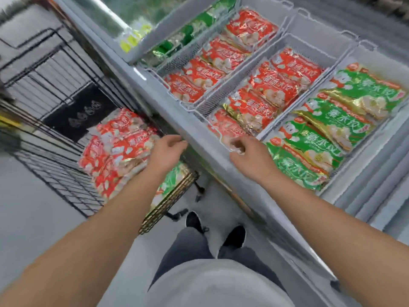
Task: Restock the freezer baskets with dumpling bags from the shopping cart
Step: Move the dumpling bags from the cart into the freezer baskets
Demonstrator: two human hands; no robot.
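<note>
Red dumpling bags (119, 147), glossy with white print, lie heaped in the wire shopping cart (55, 173) at centre left. The left hand (168, 149) hovers over them, fingers loosely curled, holding nothing. The right hand (247, 156) pinches the nearest red bag (225, 129) in the middle freezer basket (221, 94).

- My left hand (166, 149) hangs over the red bags (115, 149) in the cart (55, 120), fingers loosely curled, holding nothing.
- My right hand (247, 154) is at the freezer rim (194, 134), fingers curled at the nearest red bag (225, 129); a pinch, I think, though blur hides it.
- Green bags (327, 134) fill the basket to its right.
</note>
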